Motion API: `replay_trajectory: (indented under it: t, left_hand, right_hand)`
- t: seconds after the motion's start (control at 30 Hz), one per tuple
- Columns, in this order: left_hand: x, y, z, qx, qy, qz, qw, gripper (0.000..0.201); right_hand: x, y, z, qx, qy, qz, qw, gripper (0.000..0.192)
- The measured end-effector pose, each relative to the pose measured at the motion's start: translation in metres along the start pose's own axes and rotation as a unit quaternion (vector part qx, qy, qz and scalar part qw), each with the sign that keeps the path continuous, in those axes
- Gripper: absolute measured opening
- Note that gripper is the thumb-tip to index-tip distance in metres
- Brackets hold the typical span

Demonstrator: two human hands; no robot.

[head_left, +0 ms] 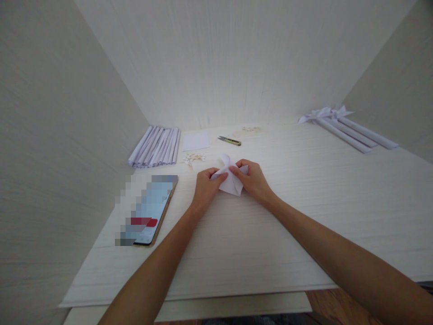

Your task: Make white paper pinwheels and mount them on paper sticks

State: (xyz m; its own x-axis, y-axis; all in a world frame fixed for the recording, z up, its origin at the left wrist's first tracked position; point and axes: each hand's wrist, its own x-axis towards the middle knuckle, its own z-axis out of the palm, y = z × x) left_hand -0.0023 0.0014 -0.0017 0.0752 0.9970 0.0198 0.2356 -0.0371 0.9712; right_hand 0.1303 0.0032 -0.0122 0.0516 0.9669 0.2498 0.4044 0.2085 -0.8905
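Observation:
A small folded piece of white paper [231,181] lies in the middle of the pale wooden table [304,216]. My left hand [206,187] pinches its left side with thumb and fingers. My right hand [252,178] pinches its upper right part, the fingertips of both hands almost meeting over the paper. One folded flap sticks up behind my fingers.
A row of rolled white paper tubes [155,146] lies at the back left, a flat white sheet [195,141] and small snips [230,141] behind the hands. Small paper bits [193,158] lie nearby. A phone [150,210] rests at left. Paper tubes with bows [345,126] lie back right. Walls enclose three sides.

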Motion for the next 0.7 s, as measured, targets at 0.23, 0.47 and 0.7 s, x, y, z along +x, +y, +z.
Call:
replay_trajectory:
  t: [0.23, 0.47, 0.7]
  left_hand:
    - [0.0012, -0.0019, 0.0002, -0.006, -0.002, 0.003, 1.000, 0.020]
    - [0.0022, -0.0028, 0.0005, -0.007, -0.006, 0.002, 1.000, 0.020]
    - [0.0018, -0.0017, 0.0000, 0.026, -0.014, -0.001, 1.000, 0.025]
  right_hand:
    - [-0.0014, -0.0006, -0.0002, -0.003, 0.003, -0.007, 1.000, 0.021]
    - [-0.0005, 0.0014, 0.0000, -0.001, 0.006, -0.018, 1.000, 0.021]
    - [-0.0001, 0.0012, 0.0003, 0.016, 0.012, -0.021, 1.000, 0.021]
